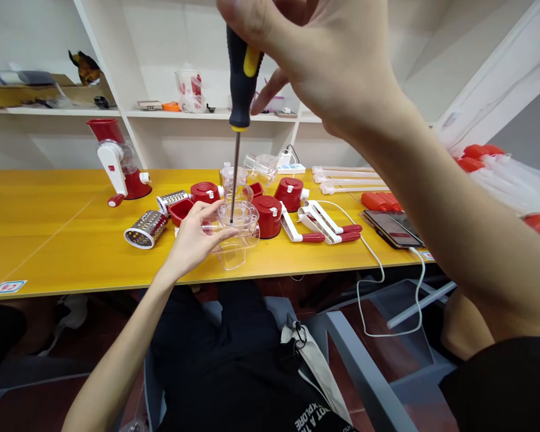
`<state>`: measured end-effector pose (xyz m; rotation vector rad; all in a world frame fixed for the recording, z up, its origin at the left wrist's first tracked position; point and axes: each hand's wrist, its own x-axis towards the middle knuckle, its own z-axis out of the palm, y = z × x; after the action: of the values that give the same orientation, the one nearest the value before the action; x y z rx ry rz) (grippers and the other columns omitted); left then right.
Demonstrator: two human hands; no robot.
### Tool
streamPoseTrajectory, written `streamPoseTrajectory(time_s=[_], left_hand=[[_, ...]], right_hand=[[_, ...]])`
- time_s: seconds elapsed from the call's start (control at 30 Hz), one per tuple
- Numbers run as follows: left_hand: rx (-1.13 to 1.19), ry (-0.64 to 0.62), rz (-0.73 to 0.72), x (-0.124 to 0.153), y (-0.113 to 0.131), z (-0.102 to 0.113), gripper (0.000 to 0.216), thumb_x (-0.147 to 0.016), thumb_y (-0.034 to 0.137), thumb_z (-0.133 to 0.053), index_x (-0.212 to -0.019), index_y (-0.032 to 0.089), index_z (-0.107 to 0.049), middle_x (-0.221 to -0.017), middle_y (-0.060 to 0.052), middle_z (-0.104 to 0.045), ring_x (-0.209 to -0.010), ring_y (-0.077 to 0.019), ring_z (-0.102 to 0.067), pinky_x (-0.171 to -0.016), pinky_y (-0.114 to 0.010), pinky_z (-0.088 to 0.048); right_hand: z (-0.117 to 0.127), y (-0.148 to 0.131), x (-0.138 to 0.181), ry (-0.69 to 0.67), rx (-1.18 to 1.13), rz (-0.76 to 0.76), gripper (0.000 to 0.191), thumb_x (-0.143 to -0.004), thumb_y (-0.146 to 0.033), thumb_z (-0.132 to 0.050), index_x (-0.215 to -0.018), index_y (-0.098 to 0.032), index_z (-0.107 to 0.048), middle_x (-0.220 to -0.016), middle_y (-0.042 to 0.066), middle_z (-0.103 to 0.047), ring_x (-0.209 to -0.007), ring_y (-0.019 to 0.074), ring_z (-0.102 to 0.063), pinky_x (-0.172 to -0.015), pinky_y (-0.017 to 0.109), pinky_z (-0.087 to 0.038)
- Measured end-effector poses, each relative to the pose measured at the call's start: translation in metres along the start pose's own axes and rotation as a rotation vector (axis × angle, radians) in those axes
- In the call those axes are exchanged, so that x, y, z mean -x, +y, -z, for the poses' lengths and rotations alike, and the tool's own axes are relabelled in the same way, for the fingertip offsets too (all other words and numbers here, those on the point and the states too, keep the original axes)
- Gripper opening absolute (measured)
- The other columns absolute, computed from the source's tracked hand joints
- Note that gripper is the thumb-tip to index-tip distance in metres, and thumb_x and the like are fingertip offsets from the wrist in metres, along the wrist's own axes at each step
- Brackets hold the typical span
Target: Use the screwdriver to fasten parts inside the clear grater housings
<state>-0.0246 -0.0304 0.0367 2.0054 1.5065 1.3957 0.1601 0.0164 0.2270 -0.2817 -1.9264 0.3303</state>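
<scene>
My right hand (pixel 315 54) is wrapped round the black and yellow handle of a screwdriver (pixel 242 84), held upright high above the table. Its metal shaft runs down into a clear plastic grater housing (pixel 234 255) near the table's front edge; what the tip touches is too small to tell. My left hand (pixel 198 235) grips this housing from the left, thumb in front and fingers behind. Just right of it stands a red base (pixel 268 219). Behind are more red bases (pixel 290 193) and another clear housing (pixel 263 165).
Metal grater drums (pixel 147 229) lie to the left, with an assembled rotary grater (pixel 119 162) behind. White crank arms with red handles (pixel 326 222) lie to the right, near a phone (pixel 393 228) with a white cable (pixel 382 273). Shelves (pixel 171 114) rise behind the table.
</scene>
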Motion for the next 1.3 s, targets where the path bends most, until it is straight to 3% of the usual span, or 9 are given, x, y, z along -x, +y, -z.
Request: streamPoseTrajectory(time_s=[0.1, 0.23, 0.43, 0.6, 0.83, 0.97, 1.07, 1.23, 1.3], left_hand=[[-0.009, -0.019, 0.010, 0.000, 0.000, 0.002, 0.068, -0.079, 0.049, -0.084, -0.138, 0.022, -0.065, -0.111, -0.004, -0.061, -0.105, -0.0223, -0.063, -0.102, -0.041, -0.051], [-0.030, -0.079, -0.023, 0.000, -0.002, 0.006, 0.070, -0.081, 0.048, -0.082, -0.142, 0.021, -0.061, -0.116, -0.007, -0.062, -0.110, -0.0237, -0.062, -0.107, -0.043, -0.049], [0.003, -0.094, -0.093, 0.001, -0.005, 0.007, 0.070, -0.085, 0.044, -0.080, -0.148, 0.028, -0.052, -0.133, -0.010, -0.061, -0.124, -0.0262, -0.060, -0.111, -0.047, -0.048], [-0.070, -0.105, -0.136, 0.002, -0.003, 0.008, 0.047, -0.089, 0.045, -0.077, -0.131, 0.027, -0.066, -0.125, -0.007, -0.063, -0.122, -0.0249, -0.062, -0.114, -0.047, -0.046], [-0.090, -0.089, -0.148, 0.001, -0.007, 0.007, 0.045, -0.088, 0.047, -0.077, -0.127, 0.025, -0.068, -0.123, -0.006, -0.063, -0.118, -0.0236, -0.063, -0.110, -0.045, -0.048], [-0.120, -0.095, -0.176, 0.002, -0.004, 0.009, 0.048, -0.089, 0.051, -0.075, -0.130, 0.027, -0.067, -0.133, -0.008, -0.062, -0.130, -0.0261, -0.058, -0.117, -0.048, -0.044], [-0.094, -0.029, -0.230, 0.003, 0.003, 0.009, 0.033, -0.097, 0.046, -0.067, -0.122, 0.026, -0.071, -0.140, -0.008, -0.064, -0.136, -0.0255, -0.055, -0.120, -0.049, -0.040], [-0.034, 0.039, -0.243, 0.002, 0.010, 0.003, 0.023, -0.101, 0.039, -0.061, -0.112, 0.025, -0.075, -0.119, -0.003, -0.078, -0.111, -0.0213, -0.071, -0.129, -0.057, -0.027], [-0.035, 0.038, -0.229, 0.000, 0.011, 0.000, 0.022, -0.099, 0.039, -0.062, -0.106, 0.024, -0.076, -0.111, -0.002, -0.080, -0.101, -0.0201, -0.073, -0.130, -0.059, -0.026]], right_hand=[[0.003, 0.012, -0.005, -0.034, -0.109, -0.031, 0.027, -0.088, -0.036, -0.060, -0.100, -0.018, -0.044, -0.076, -0.009, -0.047, -0.070, -0.0005, -0.061, -0.045, 0.012, -0.057], [0.010, 0.028, -0.008, -0.041, -0.251, -0.095, 0.036, -0.086, -0.032, -0.066, -0.105, -0.020, -0.038, -0.091, -0.008, -0.054, -0.083, 0.0053, -0.066, -0.053, 0.023, -0.065], [0.000, 0.021, -0.002, 0.046, -0.346, -0.250, 0.015, -0.098, -0.013, -0.037, -0.108, -0.024, -0.036, -0.096, -0.006, -0.061, -0.085, 0.0058, -0.069, -0.060, 0.017, -0.061], [-0.012, 0.016, -0.001, 0.199, -0.319, -0.232, 0.024, -0.091, -0.021, -0.061, -0.106, -0.022, -0.043, -0.080, -0.008, -0.049, -0.068, 0.0024, -0.058, -0.046, 0.012, -0.051], [-0.016, 0.016, 0.002, 0.157, -0.438, -0.160, 0.007, -0.101, -0.020, -0.042, -0.106, -0.020, -0.037, -0.083, -0.008, -0.054, -0.078, 0.0036, -0.065, -0.059, 0.016, -0.058], [-0.026, 0.013, 0.000, 0.225, -0.375, -0.190, 0.021, -0.093, -0.019, -0.060, -0.105, -0.020, -0.042, -0.073, -0.008, -0.050, -0.060, 0.0051, -0.056, -0.045, 0.017, -0.049], [-0.027, 0.014, -0.001, 0.224, -0.339, -0.182, 0.021, -0.094, -0.021, -0.059, -0.102, -0.019, -0.039, -0.072, -0.007, -0.053, -0.066, 0.0071, -0.062, -0.048, 0.017, -0.049], [-0.018, 0.016, 0.002, 0.102, -0.439, -0.219, 0.009, -0.101, -0.018, -0.040, -0.107, -0.021, -0.035, -0.101, -0.002, -0.065, -0.090, 0.0099, -0.073, -0.069, 0.024, -0.063], [-0.017, 0.016, 0.002, 0.096, -0.463, -0.218, 0.011, -0.100, -0.017, -0.040, -0.109, -0.020, -0.035, -0.100, -0.001, -0.063, -0.090, 0.0103, -0.072, -0.069, 0.025, -0.064]])
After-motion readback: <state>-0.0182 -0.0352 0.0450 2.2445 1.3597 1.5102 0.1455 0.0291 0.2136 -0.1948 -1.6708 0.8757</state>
